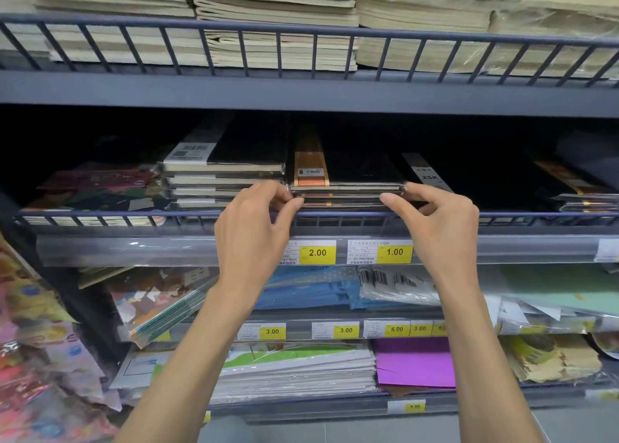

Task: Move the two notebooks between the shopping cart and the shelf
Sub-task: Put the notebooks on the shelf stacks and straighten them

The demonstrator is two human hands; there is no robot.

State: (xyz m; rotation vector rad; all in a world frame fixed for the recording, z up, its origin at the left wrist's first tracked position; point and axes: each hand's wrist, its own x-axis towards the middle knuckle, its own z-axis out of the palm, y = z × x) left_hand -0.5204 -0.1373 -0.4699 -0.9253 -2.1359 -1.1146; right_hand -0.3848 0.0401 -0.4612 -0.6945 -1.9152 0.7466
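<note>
- The black notebooks (348,174), film-wrapped with an orange band, lie stacked on the middle shelf (502,241), just behind its wire rail (100,214).
- The left hand (249,228) pinches the stack's front left corner, fingers curled.
- The right hand (438,228) pinches the front right corner the same way.

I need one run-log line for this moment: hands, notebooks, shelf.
left hand: pinches left end of notebooks | right hand: pinches right end | notebooks: lying on shelf, behind rail
</note>
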